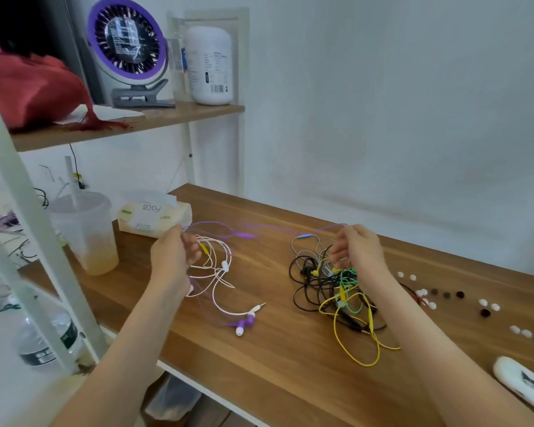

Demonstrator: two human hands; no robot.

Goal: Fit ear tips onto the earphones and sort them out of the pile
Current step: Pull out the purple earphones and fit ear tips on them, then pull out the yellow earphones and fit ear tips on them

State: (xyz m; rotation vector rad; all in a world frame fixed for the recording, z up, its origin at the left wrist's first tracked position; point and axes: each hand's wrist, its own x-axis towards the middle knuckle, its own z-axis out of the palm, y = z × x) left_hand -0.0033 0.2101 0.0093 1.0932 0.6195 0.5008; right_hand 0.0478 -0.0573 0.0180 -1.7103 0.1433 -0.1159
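Front edge first: the brown wooden desk top (pixel 275 365) cuts diagonally across the lower left, and we've got a broad bare strip of wood running down the middle between the two forearms. On the left a slanting white metal shelf post (pixel 40 241) crowds the desk's end. On the right the room is taken up by scattered white and dark round ear tips (pixel 483 302), with a white oval case (pixel 520 385) near the front corner.

Now the hands. The left hand (pixel 173 260) is raised, fingers curled, pinching one end of a thin purple earphone cord (pixel 244 235). The right hand (pixel 358 251) has its fingers curled on the other end, and the cord spans the gap between them above the wood. Directly beneath the right hand lies the tangled pile of black, yellow and green earphones (pixel 336 291). Under the left hand lies a looped pale pink earphone cord (pixel 225 265), and nearer the front edge lie the purple earbuds with white tips (pixel 244 326).

Behind the left hand we see a soft tissue pack (pixel 154 215) and a frosted plastic cup with a straw (pixel 84 238). An upper wooden shelf (pixel 167 114) carries a purple-rimmed clip fan (pixel 127 41), a white bottle (pixel 210 66) and a red fabric bundle (pixel 34 87). A plain white wall (pixel 383 103) closes the far edge.
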